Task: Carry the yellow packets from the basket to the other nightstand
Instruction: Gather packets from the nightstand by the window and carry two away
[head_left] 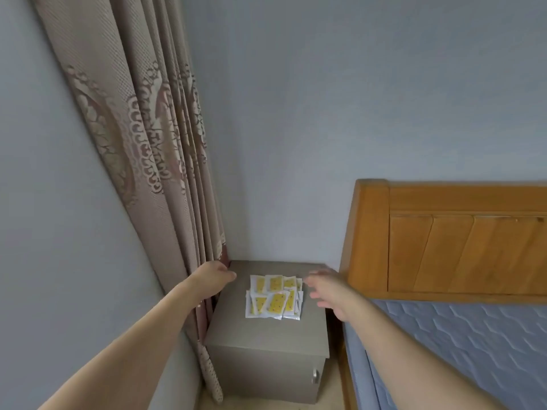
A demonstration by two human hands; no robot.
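Several yellow packets (273,297) in clear white-edged wrappers lie in a loose pile on top of a grey nightstand (260,335). My left hand (214,276) hovers at the pile's left, by the curtain, fingers loosely curled and holding nothing. My right hand (331,291) hangs at the pile's right with its fingers spread, blurred, and empty. Neither hand touches the packets. No basket is in view.
A patterned beige curtain (154,161) hangs along the left wall down to the floor beside the nightstand. A wooden headboard (450,241) and a blue quilted mattress (461,344) stand close on the right. Grey-blue walls meet in the corner behind.
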